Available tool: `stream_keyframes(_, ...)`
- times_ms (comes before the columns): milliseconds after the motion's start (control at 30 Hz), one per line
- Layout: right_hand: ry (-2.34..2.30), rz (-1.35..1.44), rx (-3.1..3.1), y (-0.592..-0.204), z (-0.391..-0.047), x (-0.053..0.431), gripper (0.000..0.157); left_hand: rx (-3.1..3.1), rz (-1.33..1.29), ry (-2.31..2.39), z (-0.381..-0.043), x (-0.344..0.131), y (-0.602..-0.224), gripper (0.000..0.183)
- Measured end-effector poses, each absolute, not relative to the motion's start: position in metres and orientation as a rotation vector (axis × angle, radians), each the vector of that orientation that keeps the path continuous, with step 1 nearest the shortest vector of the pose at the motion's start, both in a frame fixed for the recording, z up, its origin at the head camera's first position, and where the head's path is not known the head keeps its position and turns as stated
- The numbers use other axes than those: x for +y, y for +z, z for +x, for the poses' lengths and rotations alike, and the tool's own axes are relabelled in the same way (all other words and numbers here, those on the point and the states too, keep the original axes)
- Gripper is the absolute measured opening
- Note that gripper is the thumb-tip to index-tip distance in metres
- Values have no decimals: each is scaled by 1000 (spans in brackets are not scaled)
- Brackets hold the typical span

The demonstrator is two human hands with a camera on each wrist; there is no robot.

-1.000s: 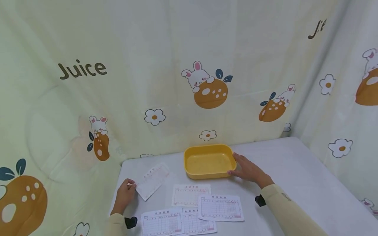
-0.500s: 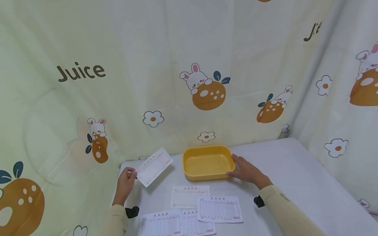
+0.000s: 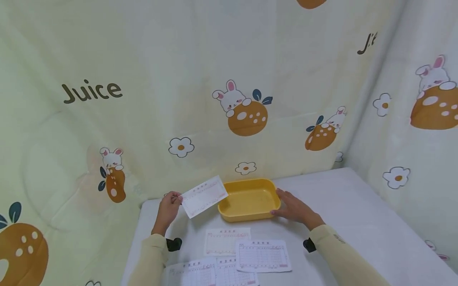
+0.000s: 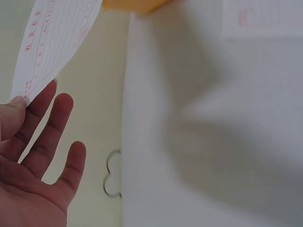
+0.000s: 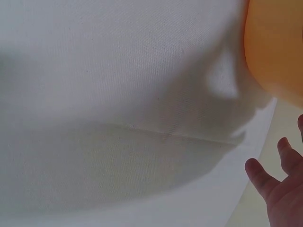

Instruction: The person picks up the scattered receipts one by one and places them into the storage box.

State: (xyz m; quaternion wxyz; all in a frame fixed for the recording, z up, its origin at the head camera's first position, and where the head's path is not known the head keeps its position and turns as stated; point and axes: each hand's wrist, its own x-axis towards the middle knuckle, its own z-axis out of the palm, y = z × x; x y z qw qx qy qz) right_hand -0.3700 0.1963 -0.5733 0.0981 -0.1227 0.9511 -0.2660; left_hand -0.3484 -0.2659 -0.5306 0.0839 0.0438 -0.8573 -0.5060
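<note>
My left hand (image 3: 167,210) pinches a printed receipt slip (image 3: 204,196) by its left corner, raised off the table and tilted. In the left wrist view the thumb and index finger of the left hand (image 4: 38,175) meet on the slip (image 4: 57,42), its red print showing. The slip's right end overlaps the left side of a yellow plastic tray (image 3: 247,217) in the head view. At the tray's right end rests my right hand (image 3: 295,208), fingers and thumb spread against its side. The right wrist view catches only part of that hand (image 5: 286,189) below the tray wall (image 5: 274,47).
Several more slips lie on the white table (image 3: 332,206) in front of the tray: a pinkish one (image 3: 222,242), one overlapping it (image 3: 264,256), and others (image 3: 191,274) nearer the front edge of view. A patterned curtain (image 3: 200,99) hangs directly behind the table.
My left hand has lifted the slip off the table and carried it right, toward the tray. The right hand has stayed at the tray; the head view has shifted slightly.
</note>
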Motion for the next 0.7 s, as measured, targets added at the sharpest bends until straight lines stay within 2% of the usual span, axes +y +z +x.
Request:
stream_keyframes(367,-760,-363,2830,-572,-370,197,106,-2638,-16,-1541,-375,-204,-518,12)
stream_keyframes(700,-755,-370,2814,-573,-371,197,106,-2712,-115,-1517,-384,-163,-521,8)
